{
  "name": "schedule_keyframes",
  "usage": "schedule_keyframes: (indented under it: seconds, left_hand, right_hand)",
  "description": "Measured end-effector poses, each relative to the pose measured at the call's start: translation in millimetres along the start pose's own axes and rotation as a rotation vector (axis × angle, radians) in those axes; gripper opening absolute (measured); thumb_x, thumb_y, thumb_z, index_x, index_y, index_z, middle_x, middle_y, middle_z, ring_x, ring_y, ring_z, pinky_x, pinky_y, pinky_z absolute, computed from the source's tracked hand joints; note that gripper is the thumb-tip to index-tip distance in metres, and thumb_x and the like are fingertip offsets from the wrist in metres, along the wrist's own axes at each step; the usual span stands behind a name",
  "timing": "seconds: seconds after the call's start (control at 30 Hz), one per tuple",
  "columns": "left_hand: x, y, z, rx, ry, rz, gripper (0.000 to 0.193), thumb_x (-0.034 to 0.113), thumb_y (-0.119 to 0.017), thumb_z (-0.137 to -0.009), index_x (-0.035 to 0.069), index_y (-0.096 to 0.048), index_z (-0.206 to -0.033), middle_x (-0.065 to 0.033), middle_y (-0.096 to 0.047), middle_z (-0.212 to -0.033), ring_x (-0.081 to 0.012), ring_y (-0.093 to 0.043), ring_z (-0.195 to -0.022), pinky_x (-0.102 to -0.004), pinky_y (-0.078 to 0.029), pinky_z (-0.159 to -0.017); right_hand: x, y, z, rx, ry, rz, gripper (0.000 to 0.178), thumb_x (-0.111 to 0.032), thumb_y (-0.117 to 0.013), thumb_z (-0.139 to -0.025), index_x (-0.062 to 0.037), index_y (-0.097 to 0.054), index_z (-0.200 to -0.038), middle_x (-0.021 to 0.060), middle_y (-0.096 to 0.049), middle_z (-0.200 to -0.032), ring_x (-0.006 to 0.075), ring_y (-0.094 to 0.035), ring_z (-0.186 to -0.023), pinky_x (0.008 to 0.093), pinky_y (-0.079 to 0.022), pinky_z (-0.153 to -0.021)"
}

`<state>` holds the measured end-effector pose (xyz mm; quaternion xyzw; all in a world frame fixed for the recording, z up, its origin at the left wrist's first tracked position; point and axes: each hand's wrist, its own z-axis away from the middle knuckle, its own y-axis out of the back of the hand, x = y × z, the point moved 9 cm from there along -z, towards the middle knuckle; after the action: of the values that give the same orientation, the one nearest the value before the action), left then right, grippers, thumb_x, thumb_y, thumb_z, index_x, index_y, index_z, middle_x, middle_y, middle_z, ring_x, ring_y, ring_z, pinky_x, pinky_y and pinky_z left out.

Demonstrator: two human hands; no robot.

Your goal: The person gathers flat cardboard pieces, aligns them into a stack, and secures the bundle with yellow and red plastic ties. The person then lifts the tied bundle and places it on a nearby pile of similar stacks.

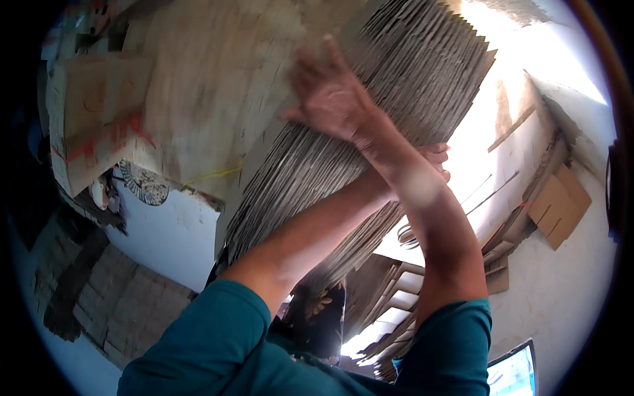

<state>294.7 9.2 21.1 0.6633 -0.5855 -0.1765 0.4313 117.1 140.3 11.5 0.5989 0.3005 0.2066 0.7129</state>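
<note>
A long stack of flat cardboard sheets [422, 72], their edges packed closely together, runs diagonally under my arms. My forearms cross over it, the right one above the left. My right hand [333, 99] is over the stack's left side with its fingers spread, slightly smeared by motion, and nothing shows in it. My left hand [436, 158] is at the stack's right edge, mostly hidden behind my right forearm. Its visible fingertips are curled; what they hold, if anything, is hidden.
A wooden board surface [205, 86] lies left of the stack, with a cardboard box [99, 112] at its far left. Yellow string [214, 173] lies near the board's edge. More cardboard bundles [125, 303] are at lower left. A cardboard piece [560, 206] is at right, and a lit screen [514, 373] at lower right.
</note>
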Motion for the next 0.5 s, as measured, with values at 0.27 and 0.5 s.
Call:
schedule_keyframes:
  seconds: [0.27,0.5]
  left_hand:
    - [-27.8,-15.8,2.9,0.005,0.5,1.164,0.011,0.007,-0.055,-0.077,0.007,-0.048,-0.069,-0.0033,-0.049,-0.068,-0.017,-0.054,-0.078,-0.0357,-0.033,-0.107]
    - [-22.7,20.9,-22.1,-0.131,0.201,0.46,0.01,0.0,-0.057,-0.073,0.006,-0.05,-0.068,-0.0067,-0.052,-0.065,-0.0223,-0.059,-0.073,-0.0368,-0.043,-0.1]
  right_hand:
    - [86.1,95.9,122.7,0.674,-0.519,-0.554,0.04,-0.023,-0.058,-0.084,-0.0092,-0.054,-0.121,0.0101,-0.055,-0.119,0.0247,-0.044,-0.12,0.0424,-0.032,-0.1]
    - [133.4,-24.0,388.5,0.969,-1.586,-0.721,0.023,-0.004,-0.052,-0.089,-0.0019,-0.06,-0.111,0.0033,-0.06,-0.085,0.0114,-0.055,-0.072,0.0227,-0.046,-0.06]
